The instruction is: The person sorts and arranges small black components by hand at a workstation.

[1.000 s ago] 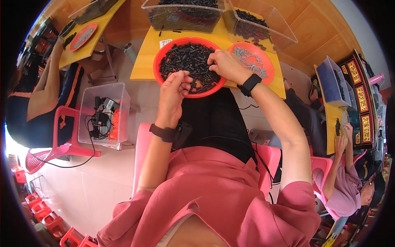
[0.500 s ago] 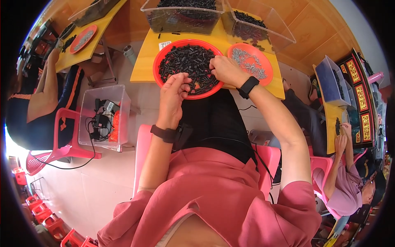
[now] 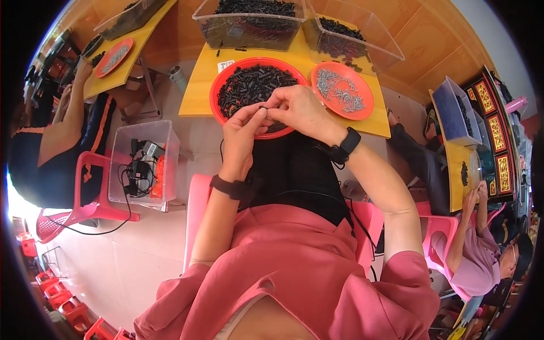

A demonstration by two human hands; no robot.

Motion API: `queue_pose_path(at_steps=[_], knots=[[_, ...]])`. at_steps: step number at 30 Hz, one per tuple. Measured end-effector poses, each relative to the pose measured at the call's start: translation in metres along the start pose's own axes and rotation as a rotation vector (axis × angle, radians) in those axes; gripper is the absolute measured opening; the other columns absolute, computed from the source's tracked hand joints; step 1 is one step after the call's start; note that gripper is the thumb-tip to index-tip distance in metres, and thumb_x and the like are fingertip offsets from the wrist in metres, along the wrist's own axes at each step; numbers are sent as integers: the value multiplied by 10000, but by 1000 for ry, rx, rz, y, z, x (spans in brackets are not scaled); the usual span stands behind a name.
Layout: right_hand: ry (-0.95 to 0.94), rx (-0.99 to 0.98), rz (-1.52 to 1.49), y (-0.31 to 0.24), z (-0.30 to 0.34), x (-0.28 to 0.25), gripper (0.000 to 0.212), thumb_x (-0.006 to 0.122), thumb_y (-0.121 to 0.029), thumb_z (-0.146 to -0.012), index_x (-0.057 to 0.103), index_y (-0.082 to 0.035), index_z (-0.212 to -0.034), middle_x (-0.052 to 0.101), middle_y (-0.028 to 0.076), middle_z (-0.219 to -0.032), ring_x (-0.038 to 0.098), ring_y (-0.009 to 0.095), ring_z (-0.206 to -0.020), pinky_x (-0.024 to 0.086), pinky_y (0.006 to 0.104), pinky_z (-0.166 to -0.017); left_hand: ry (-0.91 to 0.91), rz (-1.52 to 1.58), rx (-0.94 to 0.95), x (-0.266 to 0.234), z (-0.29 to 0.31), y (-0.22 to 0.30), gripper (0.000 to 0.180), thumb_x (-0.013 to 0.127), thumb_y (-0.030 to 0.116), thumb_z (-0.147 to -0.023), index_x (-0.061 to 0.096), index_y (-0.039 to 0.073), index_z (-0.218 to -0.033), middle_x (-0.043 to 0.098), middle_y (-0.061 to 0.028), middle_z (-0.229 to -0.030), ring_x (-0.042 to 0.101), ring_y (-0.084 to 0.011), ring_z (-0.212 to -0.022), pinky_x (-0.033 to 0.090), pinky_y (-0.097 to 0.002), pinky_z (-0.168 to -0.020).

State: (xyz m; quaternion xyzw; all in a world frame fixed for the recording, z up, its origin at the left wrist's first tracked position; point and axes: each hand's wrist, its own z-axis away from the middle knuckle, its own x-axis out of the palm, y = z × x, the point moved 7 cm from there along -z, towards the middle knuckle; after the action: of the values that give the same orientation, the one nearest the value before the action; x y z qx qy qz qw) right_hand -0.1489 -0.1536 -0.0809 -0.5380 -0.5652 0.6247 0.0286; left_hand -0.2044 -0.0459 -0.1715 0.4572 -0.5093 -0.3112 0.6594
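Note:
My left hand [image 3: 241,133] is closed in a pinch over the near edge of a red round basin [image 3: 214,93]. A small black piece [image 3: 263,108] shows at its fingertips. Against it, my right hand [image 3: 306,113] is also pinched, its fingertips meeting the left ones at the same piece. Whether it grips a second part is hidden by the fingers. Beneath and beyond both hands, the basin is heaped with small black tube-like plastic pieces [image 3: 249,88]. To the right lies an orange-red plate [image 3: 362,110] with many small silvery metal pieces [image 3: 334,85] scattered on it.
Two clear bins [image 3: 249,31] [image 3: 391,48] of black pieces stand at the back of the yellow table [image 3: 195,93]. A clear box [image 3: 173,136] with cables and an adapter is at the left. Co-workers sit at tables on both sides.
My right hand has drawn back from the pieces in the basin, moving nearer and left to meet my left hand. My left hand has turned and shifted slightly right.

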Motion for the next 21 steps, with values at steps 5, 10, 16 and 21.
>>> queue_pose_path(at_steps=[5,10,16,21], knots=[[-45,70,-68,28,-10,-15,113,664,-76,-804,686,-6,-891,677,46,-732,617,78,-670,482,230,-605,39,175,-56,-3,1,1,190,625,158,-889,624,21,-1020,675,-69,-902,641,-105,-738,490,-200,-642],[-16,137,410,69,-18,-49,127,678,-93,-734,680,3,-817,665,156,-745,654,269,-707,502,359,-667,33,202,-92,-6,-2,0,171,623,176,-895,624,31,-984,677,-69,-896,627,-84,-687,473,-174,-586],[-34,142,852,90,-18,-25,80,619,-89,-721,683,-42,-730,655,174,-731,649,340,-743,506,426,-668,10,178,-92,-7,-2,-3,182,622,184,-897,625,31,-997,676,-67,-889,588,-63,-625,456,-161,-546],[-35,158,505,80,-22,-32,83,603,-83,-725,679,-53,-738,640,207,-737,636,373,-746,504,459,-668,10,218,-109,-8,-3,-5,199,622,186,-897,625,30,-1020,676,-72,-885,585,-64,-620,453,-161,-539]])
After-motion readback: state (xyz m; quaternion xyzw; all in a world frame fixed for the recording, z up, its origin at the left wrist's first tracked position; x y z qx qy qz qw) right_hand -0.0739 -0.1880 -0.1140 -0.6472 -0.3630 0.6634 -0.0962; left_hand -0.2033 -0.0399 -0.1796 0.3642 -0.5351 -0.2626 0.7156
